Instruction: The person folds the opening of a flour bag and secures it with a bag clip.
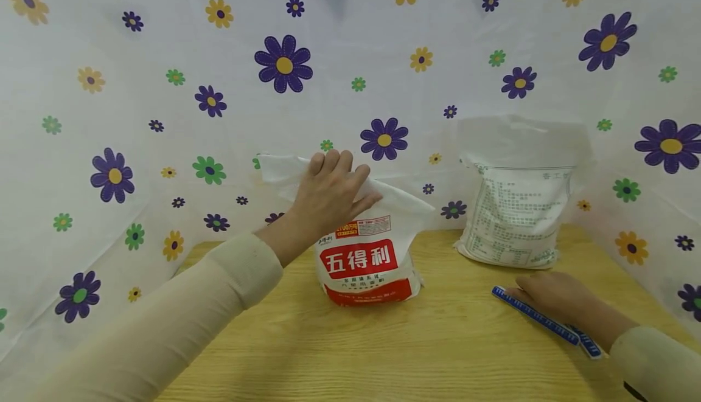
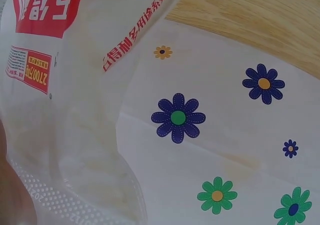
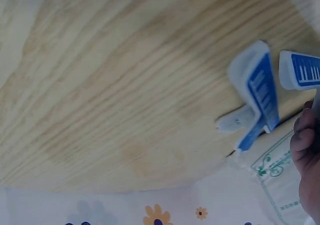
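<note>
My left hand (image 1: 331,192) grips the upper part of a white flour bag (image 1: 356,286) with red printed labels. The bag's top is bent over around the fingers, and its full lower part sits on the table. In the left wrist view, the see-through upper part of the flour bag (image 2: 95,115) fills the left side. At the right, my right hand (image 1: 555,295) holds a long blue-and-white bag clip (image 1: 539,317) low over the table. A second bag clip (image 1: 588,342) shows partly behind it. In the right wrist view, one bag clip (image 3: 262,90) appears blurred beside the hand (image 3: 307,155).
Behind my right hand, a second white bag (image 1: 515,213) with green print stands upright against the flowered sheet (image 1: 328,104). The sheet hangs around the back and sides of the wooden table (image 1: 427,353).
</note>
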